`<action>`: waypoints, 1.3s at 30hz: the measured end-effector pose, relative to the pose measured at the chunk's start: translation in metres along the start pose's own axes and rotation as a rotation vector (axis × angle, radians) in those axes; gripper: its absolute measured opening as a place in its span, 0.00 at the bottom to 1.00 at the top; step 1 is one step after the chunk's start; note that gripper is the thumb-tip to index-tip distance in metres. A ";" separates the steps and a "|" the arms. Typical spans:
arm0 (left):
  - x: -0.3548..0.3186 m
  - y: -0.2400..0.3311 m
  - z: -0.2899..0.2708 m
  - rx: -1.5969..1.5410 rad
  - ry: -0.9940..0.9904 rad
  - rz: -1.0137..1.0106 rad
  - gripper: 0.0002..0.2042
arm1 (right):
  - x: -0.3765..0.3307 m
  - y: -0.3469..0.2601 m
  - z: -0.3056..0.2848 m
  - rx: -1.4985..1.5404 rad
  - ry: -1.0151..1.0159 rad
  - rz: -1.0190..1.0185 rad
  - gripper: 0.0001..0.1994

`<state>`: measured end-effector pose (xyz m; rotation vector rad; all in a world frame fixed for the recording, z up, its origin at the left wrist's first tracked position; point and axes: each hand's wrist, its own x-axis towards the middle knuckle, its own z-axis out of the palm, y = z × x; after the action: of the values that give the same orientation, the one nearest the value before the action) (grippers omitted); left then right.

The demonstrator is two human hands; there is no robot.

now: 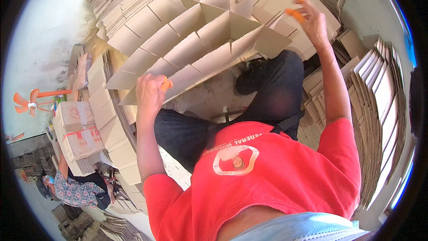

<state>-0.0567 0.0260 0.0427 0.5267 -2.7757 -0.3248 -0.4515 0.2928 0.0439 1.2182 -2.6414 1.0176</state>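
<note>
**Cardboard divider grid being handled among stacked sheets**

Stacked cardboard sheets (379, 89) are being seen on all sides. A slotted cardboard divider grid (200, 40) is being held at its near edge by the closed left hand (149, 91). Its far right side is being touched by the right hand (312, 18), fingers half-spread, orange-tipped.

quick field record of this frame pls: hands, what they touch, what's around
left hand: left hand closed on the near edge of the interlocked tan cardboard divider grid; orange finger cover showing
right hand: right hand raised over the grid's far right corner, fingers spread, orange fingertip covers, not clearly gripping
surroundings: stacks of flat cardboard sheets on the right, taped cardboard box on the left, orange fan
others: another person seated at lower left
</note>
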 end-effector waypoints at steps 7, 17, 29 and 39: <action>-0.006 0.003 0.002 -0.203 -0.136 -0.217 0.11 | -0.022 0.107 0.003 -0.822 -0.104 0.461 0.42; -0.006 0.030 0.024 -0.059 0.144 -0.085 0.15 | -0.007 0.159 -0.019 -0.614 0.010 0.260 0.28; 0.010 0.057 0.029 -0.080 0.256 0.056 0.17 | 0.002 -0.052 -0.103 0.000 0.320 0.044 0.28; 0.168 0.170 0.076 -0.167 0.078 0.280 0.19 | -0.024 -0.143 -0.119 0.026 0.553 -0.084 0.32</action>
<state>-0.2857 0.1274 0.0589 0.1055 -2.6686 -0.4539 -0.3597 0.3115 0.2067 0.8768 -2.1406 1.1704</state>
